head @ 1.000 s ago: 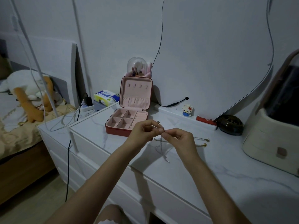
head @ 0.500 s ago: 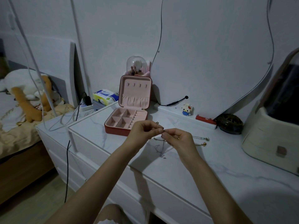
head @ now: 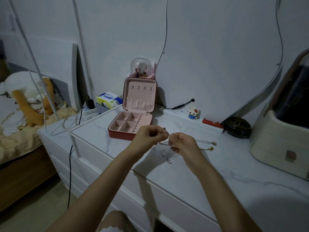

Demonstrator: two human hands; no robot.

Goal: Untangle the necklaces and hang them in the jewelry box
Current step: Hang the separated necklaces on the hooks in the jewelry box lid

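The jewelry box stands open, hooks bare. Just before it, the left hand and right hand pinch the tangled necklaces above the worktop. Untangling continues; next, tease one chain free.

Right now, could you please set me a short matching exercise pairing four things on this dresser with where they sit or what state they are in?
Things:
1. jewelry box
2. thin chain
3. gold-beaded necklace
4. small block figure

Place or state:
A. pinched between left hand and right hand
B. on the ledge by the wall
C. open, lid upright
D. lying on the marble top, right of the hands

Pairs: 1-C, 2-A, 3-D, 4-B
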